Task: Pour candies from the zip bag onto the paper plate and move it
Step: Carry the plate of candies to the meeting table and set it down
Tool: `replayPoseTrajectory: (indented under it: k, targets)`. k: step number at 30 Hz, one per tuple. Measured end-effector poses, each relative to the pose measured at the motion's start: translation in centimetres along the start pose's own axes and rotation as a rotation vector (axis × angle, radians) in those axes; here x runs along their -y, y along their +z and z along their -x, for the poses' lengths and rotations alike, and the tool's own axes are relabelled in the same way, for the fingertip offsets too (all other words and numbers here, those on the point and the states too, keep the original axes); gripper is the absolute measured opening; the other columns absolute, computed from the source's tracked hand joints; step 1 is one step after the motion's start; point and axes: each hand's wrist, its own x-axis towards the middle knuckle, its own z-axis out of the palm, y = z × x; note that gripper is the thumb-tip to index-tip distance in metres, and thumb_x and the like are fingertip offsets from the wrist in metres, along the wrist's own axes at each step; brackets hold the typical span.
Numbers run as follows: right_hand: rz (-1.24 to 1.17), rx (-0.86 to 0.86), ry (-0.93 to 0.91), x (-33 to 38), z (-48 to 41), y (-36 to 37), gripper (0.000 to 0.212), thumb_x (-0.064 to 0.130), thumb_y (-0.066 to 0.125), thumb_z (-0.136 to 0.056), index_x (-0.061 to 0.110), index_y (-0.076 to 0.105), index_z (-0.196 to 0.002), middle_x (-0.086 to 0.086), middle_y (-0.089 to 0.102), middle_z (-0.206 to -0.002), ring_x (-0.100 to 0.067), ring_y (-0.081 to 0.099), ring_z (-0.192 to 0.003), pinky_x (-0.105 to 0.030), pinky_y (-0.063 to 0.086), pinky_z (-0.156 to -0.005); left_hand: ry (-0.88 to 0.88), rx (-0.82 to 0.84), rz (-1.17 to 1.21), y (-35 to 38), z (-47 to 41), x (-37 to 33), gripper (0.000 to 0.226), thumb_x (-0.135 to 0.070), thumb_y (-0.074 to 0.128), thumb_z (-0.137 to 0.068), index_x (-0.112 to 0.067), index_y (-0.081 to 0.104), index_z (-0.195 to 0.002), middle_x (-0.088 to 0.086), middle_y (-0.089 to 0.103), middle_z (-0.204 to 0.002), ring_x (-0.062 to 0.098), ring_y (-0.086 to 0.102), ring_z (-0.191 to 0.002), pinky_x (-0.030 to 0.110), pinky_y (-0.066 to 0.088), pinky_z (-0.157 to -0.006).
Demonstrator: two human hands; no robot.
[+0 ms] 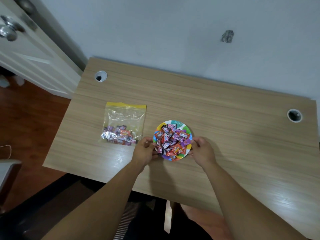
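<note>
A colourful paper plate (176, 122) sits on the wooden desk, heaped with wrapped candies (173, 141) in red, purple and pink. My left hand (145, 151) grips the plate's left rim and my right hand (201, 150) grips its right rim. To the left lies a clear zip bag (125, 116) with a yellow seal, flat on the desk, with some candies still at its near end.
The desk (225, 127) has a cable hole at the back left (101, 76) and another at the right (294, 115). A wall runs behind it. A white door (26, 49) stands to the left, above a wooden floor.
</note>
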Motion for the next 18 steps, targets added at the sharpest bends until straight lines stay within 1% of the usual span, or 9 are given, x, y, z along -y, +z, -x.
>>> replayPoseTrajectory:
  k: [3,5,7,8,10,13,15,16,18]
  targets:
    - [0.003,-0.016,-0.031,0.9,0.6,0.3,0.012,0.029,0.059,-0.1,0.031,0.068,-0.092,0.001,0.081,-0.079,-0.021,0.079,-0.067,-0.053,0.066,-0.079,0.006,0.005,0.019,-1.1,0.4,-0.7,0.016,-0.009,0.058,-0.108,-0.004,0.065,-0.122,0.01,0.077,-0.095,0.025,0.071,-0.075,0.042,0.068,-0.077]
    - [-0.014,-0.025,-0.053,1.6,1.2,0.6,0.012,0.026,0.06,-0.101,0.029,0.068,-0.093,0.0,0.081,-0.079,-0.02,0.079,-0.067,-0.054,0.065,-0.079,0.015,0.016,0.043,-1.9,0.7,-1.4,0.013,-0.007,0.058,-0.108,-0.007,0.066,-0.118,0.009,0.077,-0.093,0.025,0.073,-0.074,0.051,0.067,-0.086]
    - [-0.023,-0.047,-0.084,2.7,1.7,0.9,0.011,0.027,0.06,-0.101,0.027,0.069,-0.095,0.001,0.081,-0.078,-0.018,0.079,-0.066,-0.053,0.065,-0.078,0.046,0.031,0.058,-2.9,1.1,-2.7,0.012,-0.005,0.058,-0.107,-0.011,0.067,-0.112,0.01,0.078,-0.091,0.021,0.076,-0.07,0.054,0.066,-0.089]
    - [-0.027,-0.057,-0.098,3.1,2.0,1.0,0.011,0.027,0.06,-0.101,0.026,0.07,-0.095,0.001,0.081,-0.077,-0.017,0.078,-0.065,-0.053,0.065,-0.077,0.062,0.039,0.047,-3.4,1.3,-3.3,0.014,-0.004,0.057,-0.106,-0.011,0.067,-0.112,0.011,0.078,-0.092,0.02,0.077,-0.069,0.053,0.066,-0.087]
    - [-0.042,-0.072,-0.111,4.2,2.6,1.2,0.011,0.027,0.06,-0.1,0.025,0.07,-0.096,0.001,0.08,-0.075,-0.017,0.078,-0.064,-0.052,0.065,-0.077,0.09,0.06,0.016,-4.4,1.7,-4.8,0.016,-0.004,0.055,-0.107,-0.009,0.066,-0.118,0.014,0.078,-0.094,0.019,0.078,-0.068,0.045,0.069,-0.076]
    - [-0.059,-0.105,-0.127,5.8,4.3,1.7,0.012,0.029,0.06,-0.099,0.025,0.072,-0.096,0.0,0.08,-0.073,-0.015,0.077,-0.064,-0.051,0.066,-0.076,0.116,0.106,-0.016,-6.1,2.8,-6.8,0.017,-0.001,0.055,-0.106,-0.004,0.064,-0.12,0.015,0.075,-0.093,0.019,0.078,-0.064,0.035,0.067,-0.063]
    - [-0.063,-0.13,-0.14,7.0,5.3,1.7,0.013,0.027,0.06,-0.099,0.023,0.072,-0.098,-0.001,0.079,-0.073,-0.013,0.076,-0.062,-0.05,0.066,-0.075,0.136,0.132,-0.026,-6.9,3.6,-8.2,0.013,-0.001,0.057,-0.105,-0.005,0.062,-0.116,0.012,0.073,-0.089,0.016,0.074,-0.058,0.03,0.064,-0.056]
    - [-0.072,-0.149,-0.145,7.6,6.2,1.9,0.013,0.025,0.059,-0.1,0.022,0.072,-0.099,-0.001,0.079,-0.074,-0.011,0.076,-0.06,-0.049,0.066,-0.075,0.151,0.152,-0.034,-7.4,4.2,-9.0,0.011,-0.001,0.057,-0.105,-0.006,0.061,-0.114,0.012,0.072,-0.089,0.016,0.073,-0.057,0.028,0.061,-0.051]
    - [-0.079,-0.182,-0.157,8.7,7.8,2.0,0.014,0.021,0.058,-0.101,0.02,0.072,-0.101,0.0,0.079,-0.078,-0.006,0.074,-0.058,-0.045,0.066,-0.074,0.176,0.175,-0.064,-8.4,4.9,-10.0,0.009,-0.002,0.057,-0.105,-0.009,0.061,-0.109,0.014,0.071,-0.09,0.023,0.071,-0.061,0.023,0.054,-0.043]
